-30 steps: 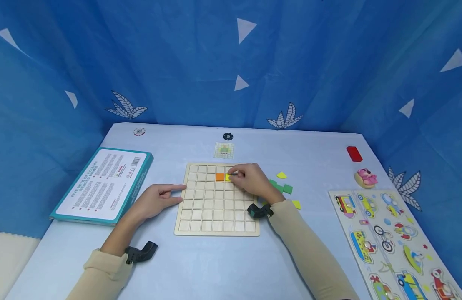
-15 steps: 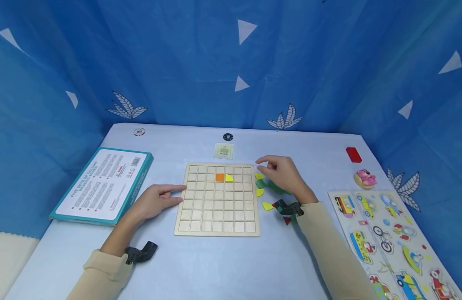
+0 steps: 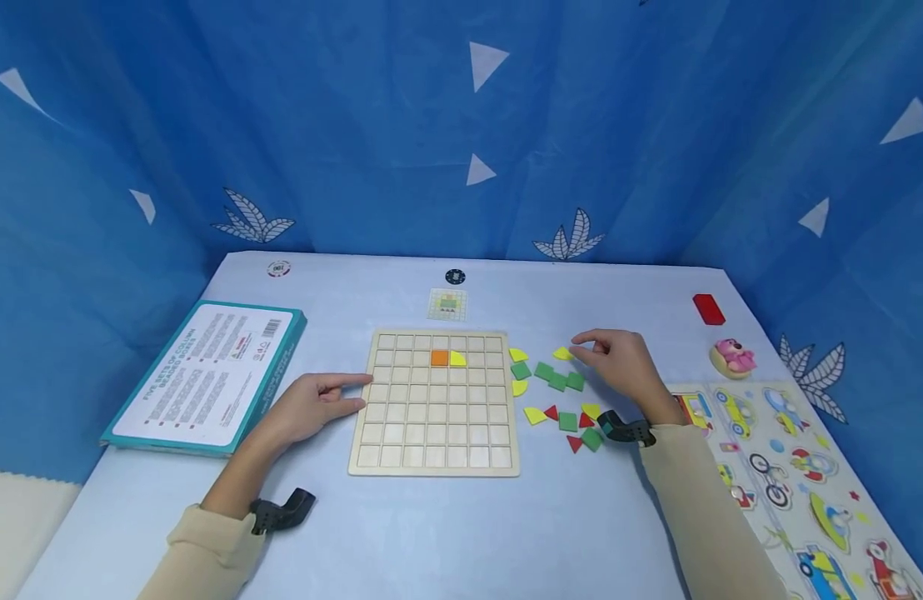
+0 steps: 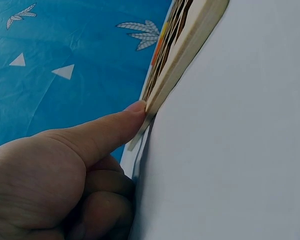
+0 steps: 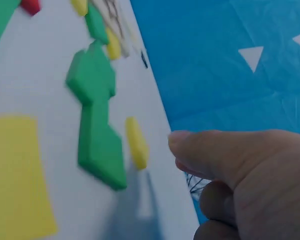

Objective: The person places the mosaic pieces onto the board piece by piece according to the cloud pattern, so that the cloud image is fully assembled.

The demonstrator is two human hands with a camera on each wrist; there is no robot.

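Note:
A wooden grid board [image 3: 435, 433] lies mid-table in the head view. One orange square [image 3: 440, 358] and a yellow quarter-circle [image 3: 457, 359] sit side by side in its second row. My left hand [image 3: 304, 408] touches the board's left edge with straight thumb and index finger; its other fingers curl under in the left wrist view. Over on the right, my right hand [image 3: 619, 362] hovers beside a loose yellow quarter-circle [image 3: 562, 354], thumb and index extended. A gap shows between thumb and that yellow piece [image 5: 136, 143] in the right wrist view.
Green squares [image 3: 544, 372], red triangles [image 3: 575, 444] and more yellow pieces lie right of the board. Behind it is a pattern card [image 3: 447, 305]. A boxed set [image 3: 207, 375] stands left; a vehicle puzzle [image 3: 791, 467], pink figure [image 3: 732, 357] and red block [image 3: 708, 309] are right.
My right hand let go of the yellow quarter-circle, which stayed on the board beside the orange square. It then moved right to the loose pieces. The left hand kept its place.

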